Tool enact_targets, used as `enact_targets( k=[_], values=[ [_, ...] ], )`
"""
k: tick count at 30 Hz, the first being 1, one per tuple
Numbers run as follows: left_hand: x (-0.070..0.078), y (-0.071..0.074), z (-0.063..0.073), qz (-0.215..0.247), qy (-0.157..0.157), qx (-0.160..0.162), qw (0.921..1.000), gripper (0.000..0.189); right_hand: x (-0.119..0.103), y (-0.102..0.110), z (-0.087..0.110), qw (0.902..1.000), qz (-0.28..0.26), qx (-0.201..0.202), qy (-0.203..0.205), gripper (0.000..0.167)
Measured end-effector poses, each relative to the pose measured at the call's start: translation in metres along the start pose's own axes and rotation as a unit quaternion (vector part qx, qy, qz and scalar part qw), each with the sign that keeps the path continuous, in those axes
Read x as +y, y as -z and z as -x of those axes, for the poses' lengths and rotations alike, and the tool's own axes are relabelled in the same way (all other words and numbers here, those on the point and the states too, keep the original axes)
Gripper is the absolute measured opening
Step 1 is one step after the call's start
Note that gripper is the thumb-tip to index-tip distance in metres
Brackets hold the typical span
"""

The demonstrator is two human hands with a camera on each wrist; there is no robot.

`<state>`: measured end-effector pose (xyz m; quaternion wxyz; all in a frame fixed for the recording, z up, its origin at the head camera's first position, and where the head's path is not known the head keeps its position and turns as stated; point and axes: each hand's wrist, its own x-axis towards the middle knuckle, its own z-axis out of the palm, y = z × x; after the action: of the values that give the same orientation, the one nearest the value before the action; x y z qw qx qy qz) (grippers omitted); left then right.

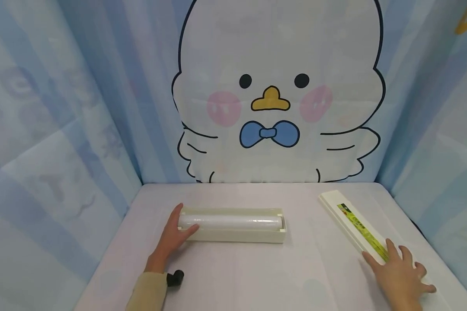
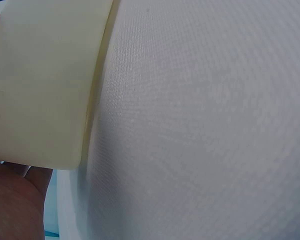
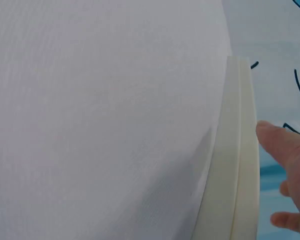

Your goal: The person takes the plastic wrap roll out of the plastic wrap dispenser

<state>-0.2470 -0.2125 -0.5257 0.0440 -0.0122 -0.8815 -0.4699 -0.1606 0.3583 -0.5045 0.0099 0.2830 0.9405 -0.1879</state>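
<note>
A cream dispenser box [image 1: 241, 235] lies across the middle of the white table [image 1: 257, 276], with a roll of clear film [image 1: 233, 221] in it. My left hand [image 1: 175, 235] rests against the box's left end, fingers straight along the end and thumb at the front of the roll. The left wrist view shows the box wall [image 2: 40, 90] close up above my palm [image 2: 12, 200]. At the right lies the long cream lid [image 1: 350, 218] with a green and yellow label. My right hand [image 1: 398, 274] lies flat on its near end, and its fingers [image 3: 282, 145] show beside the lid's edge [image 3: 237, 165].
A small black object [image 1: 175, 277] sits by my left wrist. Blue striped cloth walls close in the table on the left, the right and the back, where a large cartoon duck [image 1: 272, 99] is printed. Bare tabletop [image 3: 105, 125] lies between box and lid.
</note>
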Motion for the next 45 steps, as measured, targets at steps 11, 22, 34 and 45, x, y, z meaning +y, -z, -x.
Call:
enact_targets(
  k=[11,22,34,45],
  values=[
    [0.003,0.000,-0.008,-0.007,0.003,-0.016,0.9999,0.101,-0.053,0.004,0.015,0.9524,-0.052,0.177,0.243,0.063],
    [-0.001,-0.001,-0.010,-0.008,-0.005,-0.008,0.9999,0.099,-0.110,-0.005,0.018,0.9102,-0.088,0.211,0.346,0.065],
    [-0.001,-0.001,-0.009,-0.006,0.008,-0.005,0.9999,0.100,-0.156,-0.012,0.024,0.9000,-0.067,0.156,0.401,0.068],
    [-0.004,-0.001,-0.008,-0.003,0.023,0.002,0.9997,0.103,-0.179,-0.020,0.025,0.8936,-0.030,0.090,0.439,0.066]
  ],
)
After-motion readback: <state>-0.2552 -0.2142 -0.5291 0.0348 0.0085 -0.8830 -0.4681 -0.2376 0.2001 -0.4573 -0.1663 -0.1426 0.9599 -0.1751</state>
